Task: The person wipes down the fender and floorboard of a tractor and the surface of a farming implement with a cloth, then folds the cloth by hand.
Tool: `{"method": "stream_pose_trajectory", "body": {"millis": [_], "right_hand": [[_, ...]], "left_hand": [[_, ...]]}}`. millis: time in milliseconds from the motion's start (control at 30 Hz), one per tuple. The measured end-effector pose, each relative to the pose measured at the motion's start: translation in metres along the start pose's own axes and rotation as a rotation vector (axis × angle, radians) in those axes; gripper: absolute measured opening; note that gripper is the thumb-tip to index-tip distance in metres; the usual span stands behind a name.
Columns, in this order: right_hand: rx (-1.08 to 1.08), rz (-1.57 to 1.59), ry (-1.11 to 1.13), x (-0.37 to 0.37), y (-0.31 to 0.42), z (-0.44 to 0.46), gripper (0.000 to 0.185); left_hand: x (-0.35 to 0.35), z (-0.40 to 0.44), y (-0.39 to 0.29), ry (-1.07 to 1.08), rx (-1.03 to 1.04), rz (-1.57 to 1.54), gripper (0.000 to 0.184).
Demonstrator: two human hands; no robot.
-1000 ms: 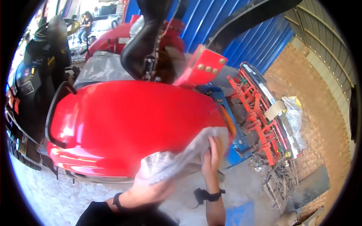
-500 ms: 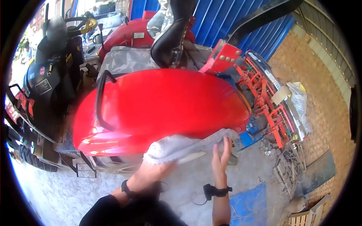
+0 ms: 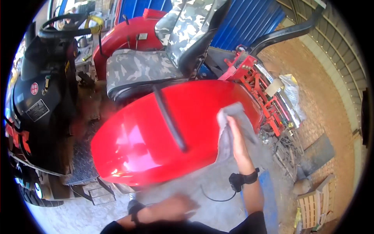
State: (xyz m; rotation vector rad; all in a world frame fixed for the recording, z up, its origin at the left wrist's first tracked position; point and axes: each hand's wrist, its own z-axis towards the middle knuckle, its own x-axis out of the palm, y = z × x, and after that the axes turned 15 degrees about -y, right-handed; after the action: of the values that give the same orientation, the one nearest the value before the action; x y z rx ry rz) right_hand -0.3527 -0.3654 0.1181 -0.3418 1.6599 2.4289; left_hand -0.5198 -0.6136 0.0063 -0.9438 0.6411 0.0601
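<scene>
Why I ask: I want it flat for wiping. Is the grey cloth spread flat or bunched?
Bunched, not flat: the grey cloth shows creased folds beside the right hand, against the red fender.

The bare right hand (image 3: 238, 138) is raised above the bulky black strap wristband (image 3: 245, 178), seen edge-on, its fingers straight and close together. That forearm runs down below the wristband into 1 black fabric sleeve (image 3: 255, 221). The bare left hand (image 3: 175, 206), left of and lower than the wristband, is motion-blurred, its finger pose unclear; 1 dark band (image 3: 135, 214) circles its wrist.
</scene>
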Motion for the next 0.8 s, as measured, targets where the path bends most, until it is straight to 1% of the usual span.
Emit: {"method": "stream_pose_trajectory", "body": {"millis": [33, 67, 133, 167, 200, 233, 267, 333, 367, 400, 433, 467, 500, 533, 567, 600, 633, 700, 733, 800], "right_hand": [[-0.04, -0.064, 0.155, 0.014, 0.023, -0.007, 0.048], [-0.071, -0.127, 0.312, 0.026, 0.046, -0.015, 0.049], [0.127, 0.059, 0.788, 0.047, 0.074, -0.031, 0.051], [0.009, -0.024, 0.625, 0.057, 0.058, -0.053, 0.051], [-0.051, -0.048, 0.661, 0.071, 0.082, -0.058, 0.048], [-0.007, -0.054, 0.656, 0.071, 0.085, -0.06, 0.045], [0.039, -0.058, 0.649, 0.069, 0.086, -0.062, 0.042], [0.024, -0.045, 0.623, 0.073, 0.091, -0.068, 0.04], [0.011, -0.029, 0.609, 0.074, 0.091, -0.073, 0.039], [0.022, -0.029, 0.595, 0.076, 0.092, -0.078, 0.039], [0.029, 0.025, 0.527, 0.078, 0.094, -0.083, 0.038], [0.036, 0.077, 0.46, 0.081, 0.094, -0.088, 0.039], [0.006, 0.095, 0.417, 0.084, 0.091, -0.092, 0.043], [0.013, 0.096, 0.401, 0.085, 0.084, -0.096, 0.043], [-0.011, 0.054, 0.34, 0.085, 0.074, -0.101, 0.05], [-0.033, 0.013, 0.278, 0.087, 0.068, -0.107, 0.057], [-0.023, 0.017, 0.26, 0.092, 0.066, -0.115, 0.057], [-0.295, -0.19, -0.033, 0.105, 0.066, -0.133, 0.064], [-0.288, -0.194, -0.034, 0.111, 0.064, -0.143, 0.064], [-0.418, -0.214, -0.33, 0.126, 0.062, -0.166, 0.065]], "left_hand": [[-0.019, -0.016, -0.004, -0.108, 0.021, -0.062, 0.036], [-0.038, -0.027, -0.01, -0.148, -0.021, 0.046, 0.033], [-0.085, -0.031, -0.025, -0.458, 0.043, 0.237, 0.035], [-0.103, -0.034, -0.032, -0.57, 0.029, 0.307, 0.036], [-0.118, -0.037, -0.033, -0.68, 0.02, 0.383, 0.038], [-0.124, -0.038, -0.025, -0.777, 0.004, 0.401, 0.04], [-0.132, -0.038, -0.019, -0.808, -0.093, 0.424, 0.043], [-0.145, -0.021, -0.014, -0.872, -0.16, 0.517, 0.045], [-0.146, -0.012, -0.01, -0.857, -0.155, 0.509, 0.045], [-0.145, -0.001, -0.006, -0.864, -0.107, 0.499, 0.043], [-0.145, 0.007, 0.0, -0.874, -0.06, 0.489, 0.042], [-0.145, 0.014, 0.007, -0.863, -0.058, 0.48, 0.042], [-0.145, 0.021, 0.014, -0.844, -0.02, 0.492, 0.037], [-0.145, 0.027, 0.02, -0.823, 0.023, 0.506, 0.033], [-0.145, 0.032, 0.023, -0.827, 0.034, 0.552, 0.027], [-0.147, 0.034, 0.023, -0.809, 0.043, 0.546, 0.027], [-0.149, 0.035, 0.023, -0.793, 0.045, 0.541, 0.027], [-0.147, 0.036, 0.024, -0.808, 0.052, 0.504, 0.026], [-0.145, 0.035, 0.024, -0.802, 0.05, 0.498, 0.026], [-0.141, 0.029, 0.024, -0.734, 0.008, 0.518, 0.022]]}}
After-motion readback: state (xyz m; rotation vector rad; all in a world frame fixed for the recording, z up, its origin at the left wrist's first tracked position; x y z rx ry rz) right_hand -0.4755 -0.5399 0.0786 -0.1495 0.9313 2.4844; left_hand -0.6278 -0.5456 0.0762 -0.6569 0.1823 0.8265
